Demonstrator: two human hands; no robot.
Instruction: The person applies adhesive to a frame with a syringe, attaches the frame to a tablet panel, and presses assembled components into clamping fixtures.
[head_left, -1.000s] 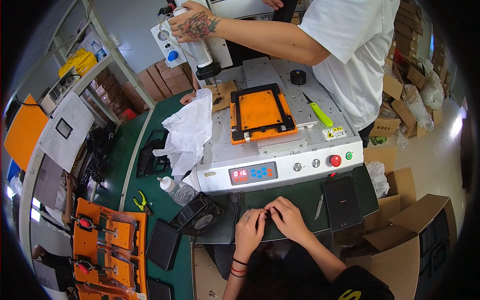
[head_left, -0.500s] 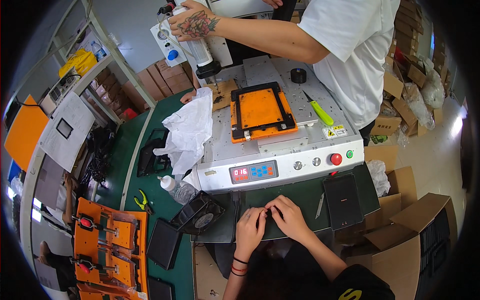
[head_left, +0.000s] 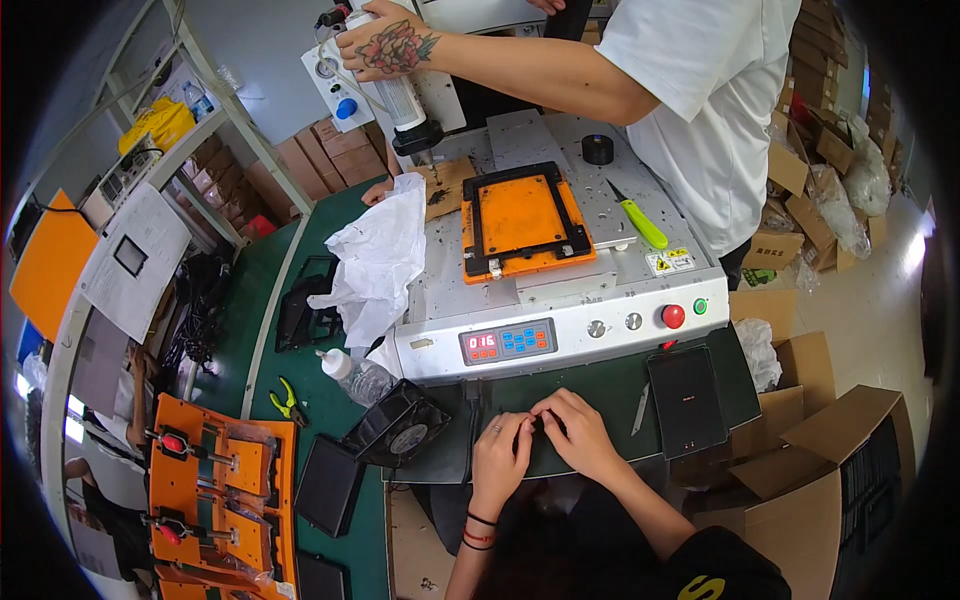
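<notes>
Your left hand point(head_left: 500, 450) and right hand point(head_left: 578, 432) meet fingertip to fingertip at the desk's front edge, fingers curled and pinching something small on the dark mat point(head_left: 600, 390); what it is cannot be made out. A black tablet point(head_left: 686, 400) lies just right of them. Behind stands the grey machine point(head_left: 560, 330), where another person's hand point(head_left: 385, 45) grips a tool.

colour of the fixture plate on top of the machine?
Orange, with a black frame: the fixture plate on the grey machine, clearest in the head view.
</notes>
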